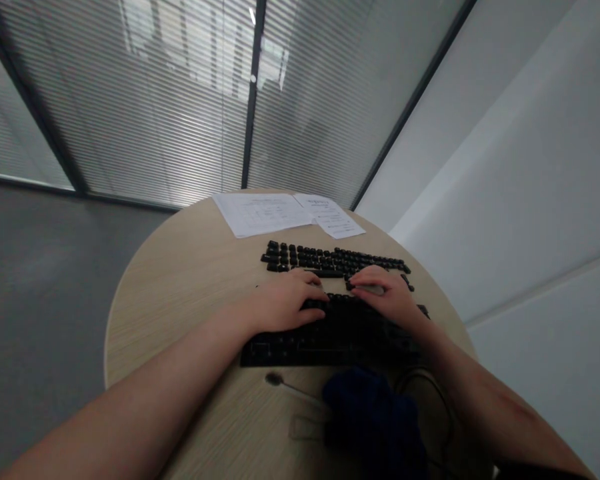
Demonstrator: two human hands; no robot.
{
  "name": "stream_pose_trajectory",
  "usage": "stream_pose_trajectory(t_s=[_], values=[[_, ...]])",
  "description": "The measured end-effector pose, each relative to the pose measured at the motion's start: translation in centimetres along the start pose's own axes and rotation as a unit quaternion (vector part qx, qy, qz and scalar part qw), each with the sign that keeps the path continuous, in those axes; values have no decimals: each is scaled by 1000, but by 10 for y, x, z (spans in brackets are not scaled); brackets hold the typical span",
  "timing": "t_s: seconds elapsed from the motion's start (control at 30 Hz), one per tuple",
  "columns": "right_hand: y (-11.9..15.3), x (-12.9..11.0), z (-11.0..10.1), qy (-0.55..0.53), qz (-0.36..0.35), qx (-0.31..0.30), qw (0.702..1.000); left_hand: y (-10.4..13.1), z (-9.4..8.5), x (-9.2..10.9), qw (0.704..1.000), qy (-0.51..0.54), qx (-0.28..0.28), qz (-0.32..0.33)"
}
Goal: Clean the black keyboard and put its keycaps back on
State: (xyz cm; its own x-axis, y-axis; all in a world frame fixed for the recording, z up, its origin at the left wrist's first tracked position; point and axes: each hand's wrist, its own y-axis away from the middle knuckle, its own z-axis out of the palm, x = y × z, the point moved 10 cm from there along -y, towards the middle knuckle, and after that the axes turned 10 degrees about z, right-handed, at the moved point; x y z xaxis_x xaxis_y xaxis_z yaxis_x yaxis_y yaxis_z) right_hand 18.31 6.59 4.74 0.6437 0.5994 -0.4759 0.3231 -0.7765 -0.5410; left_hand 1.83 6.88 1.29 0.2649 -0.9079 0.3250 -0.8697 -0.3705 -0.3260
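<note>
A black keyboard base (330, 347) lies on a round wooden table, much of it in deep shadow. My left hand (285, 303) rests on its upper left part, fingers stretched and slightly apart, with nothing visible in them. Past the base, loose black keycaps (300, 257) lie in keyboard order, with a long spacebar (325, 273) in front. My right hand (387, 297) is over the base's upper right edge. Its thumb and fingers are bent together near a dark keycap (349, 285); whether they grip it, or the pale patch between them, is unclear.
Printed paper sheets (265, 213) lie at the table's far edge. Nearer me are a small dark-headed brush (275, 379), a dark blue cloth (370, 407) and a dark cable (445, 400). A glass wall with blinds (180, 120) stands behind, a white wall (540, 200) to the right.
</note>
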Motion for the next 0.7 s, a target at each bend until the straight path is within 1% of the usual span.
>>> stream_pose_trajectory(t_s=[0.03,0.1,0.2,0.27,0.37,0.47,0.57,0.7], values=[[9,-8,5,-5,-14,-8,1000,1,-1,-1,1000,6,5,1],[19,-16,16,-8,-30,-23,999,3,-3,-6,1000,17,16,-7],[24,-15,33,-13,-38,-52,998,5,-5,-16,999,27,22,-41],[24,-10,39,-18,-31,-62,997,6,-5,-21,998,33,18,-60],[24,-5,41,-17,-23,-57,998,7,-5,-25,996,45,8,-79],[26,-4,41,-11,-28,-50,998,6,-4,-25,995,46,-4,-87],[26,-4,42,-13,-28,-48,998,5,-2,-23,995,46,-17,-84],[26,-6,43,-11,-35,-44,998,6,1,-22,996,46,-20,-76]])
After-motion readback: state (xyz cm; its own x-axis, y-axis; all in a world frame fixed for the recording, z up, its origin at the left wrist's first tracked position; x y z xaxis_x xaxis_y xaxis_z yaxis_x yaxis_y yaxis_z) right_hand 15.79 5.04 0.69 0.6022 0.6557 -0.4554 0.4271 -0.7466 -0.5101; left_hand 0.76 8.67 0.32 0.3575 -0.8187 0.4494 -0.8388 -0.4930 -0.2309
